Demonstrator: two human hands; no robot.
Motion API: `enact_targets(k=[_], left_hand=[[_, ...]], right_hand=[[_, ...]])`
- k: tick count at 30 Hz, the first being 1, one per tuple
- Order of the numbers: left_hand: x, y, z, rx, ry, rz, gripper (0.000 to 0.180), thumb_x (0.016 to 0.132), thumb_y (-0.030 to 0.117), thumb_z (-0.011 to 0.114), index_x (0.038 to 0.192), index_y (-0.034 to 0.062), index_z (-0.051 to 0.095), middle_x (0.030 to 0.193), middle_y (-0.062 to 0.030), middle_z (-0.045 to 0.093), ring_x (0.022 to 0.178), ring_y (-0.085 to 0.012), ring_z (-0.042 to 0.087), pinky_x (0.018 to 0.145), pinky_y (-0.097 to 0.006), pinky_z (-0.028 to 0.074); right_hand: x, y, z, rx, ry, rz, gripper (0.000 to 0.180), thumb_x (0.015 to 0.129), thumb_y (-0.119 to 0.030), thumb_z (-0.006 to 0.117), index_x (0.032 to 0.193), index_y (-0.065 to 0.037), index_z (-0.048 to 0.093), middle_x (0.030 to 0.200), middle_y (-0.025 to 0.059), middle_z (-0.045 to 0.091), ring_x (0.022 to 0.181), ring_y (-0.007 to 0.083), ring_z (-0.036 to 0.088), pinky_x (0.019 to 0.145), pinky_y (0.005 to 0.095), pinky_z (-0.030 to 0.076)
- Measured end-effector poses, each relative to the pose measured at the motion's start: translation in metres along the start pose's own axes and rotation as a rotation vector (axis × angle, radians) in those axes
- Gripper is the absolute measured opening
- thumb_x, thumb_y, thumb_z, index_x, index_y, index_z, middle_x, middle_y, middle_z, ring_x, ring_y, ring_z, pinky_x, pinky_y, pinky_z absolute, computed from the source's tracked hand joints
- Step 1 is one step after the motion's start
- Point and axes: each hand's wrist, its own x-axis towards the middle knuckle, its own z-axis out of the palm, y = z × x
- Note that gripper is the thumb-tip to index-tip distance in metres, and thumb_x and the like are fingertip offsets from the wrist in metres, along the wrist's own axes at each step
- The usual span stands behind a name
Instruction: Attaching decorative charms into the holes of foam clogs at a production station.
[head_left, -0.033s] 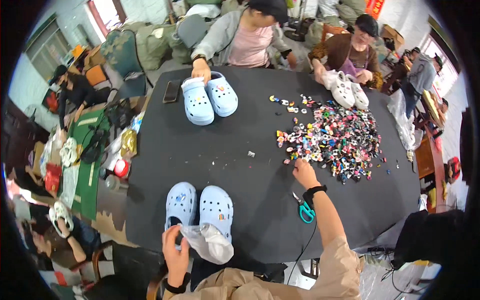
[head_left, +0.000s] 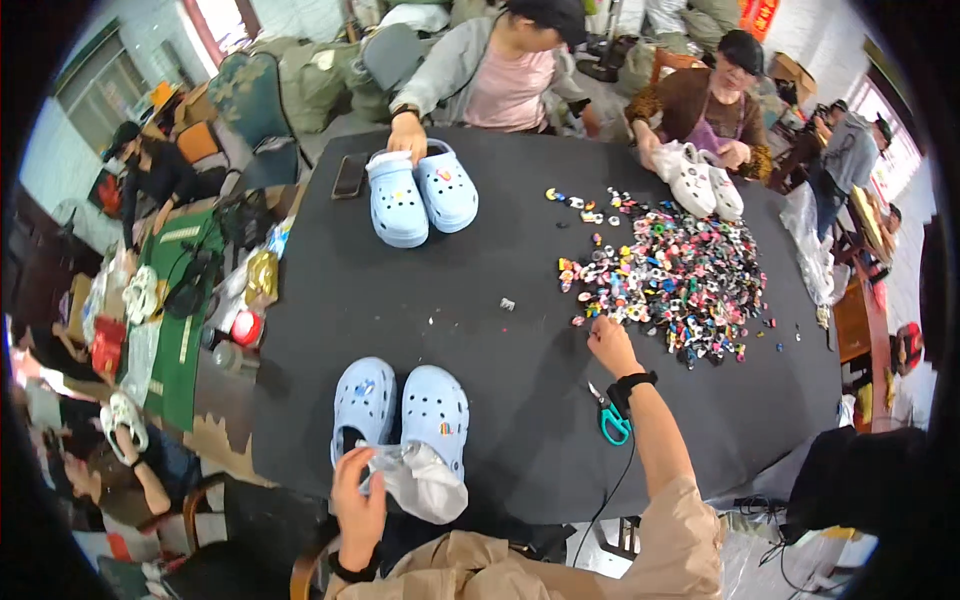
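the pile of small charms [head_left: 705,275] lies just beyond and rightward of the right hand [head_left: 611,346], the nearer one, its fingers drawn together (whether around a charm, one cannot tell). the left hand [head_left: 358,508], loosely curled, sits by the nearer blue clogs [head_left: 433,400], toes pointing away; its hold on the plastic bag [head_left: 428,487] is unclear.

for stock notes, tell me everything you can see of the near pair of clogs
The near clogs are light blue and rubbery-looking, with holes across the tops. They sit side by side on the black table, toes away from the wearer. The left has a blue charm, the right a striped charm. White wrap hides the right heel; the left hand is at the left heel, contact unclear.
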Motion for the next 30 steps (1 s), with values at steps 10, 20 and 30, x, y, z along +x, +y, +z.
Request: enact_targets(k=[10, 20, 30], left_hand=[[-0.001, -0.03, 0.071, -0.074, -0.155, -0.061, 0.011, 0.083, 0.005, 0.058, 0.093, -0.0012, 0.059, 0.091, -0.0169, 0.063, 0.087, -0.0328, 0.061, 0.077, -0.037, 0.048], [0.006, -0.049, 0.053, -1.435, -0.297, -0.728, 0.033, 0.091, 0.015, 0.052, 0.117, -0.0063, 0.052, 0.119, -0.0177, 0.057, 0.108, -0.0269, 0.053, 0.094, -0.035, 0.044], [0.022, -0.048, 0.069, -1.33, -0.284, -0.8, 0.021, 0.084, 0.023, 0.057, 0.093, 0.0029, 0.056, 0.1, -0.011, 0.059, 0.102, -0.0268, 0.054, 0.093, -0.036, 0.04]], right_hand=[[-0.049, -0.134, -0.032, 1.159, -0.528, 0.218, 0.016, 0.091, -0.007, 0.051, 0.103, 0.0, 0.058, 0.091, 0.006, 0.06, 0.077, 0.0127, 0.063, 0.069, 0.0252, 0.053], [-0.102, -0.175, 0.009, 1.198, -0.683, 0.217, 0.017, 0.091, -0.015, 0.058, 0.106, -0.007, 0.059, 0.084, -0.0009, 0.057, 0.076, 0.0063, 0.055, 0.069, 0.0224, 0.048], [-0.133, -0.173, 0.008, 1.352, -0.72, 0.307, 0.017, 0.092, -0.014, 0.057, 0.107, -0.006, 0.057, 0.094, 0.0, 0.058, 0.088, 0.0086, 0.059, 0.083, 0.0243, 0.051]])
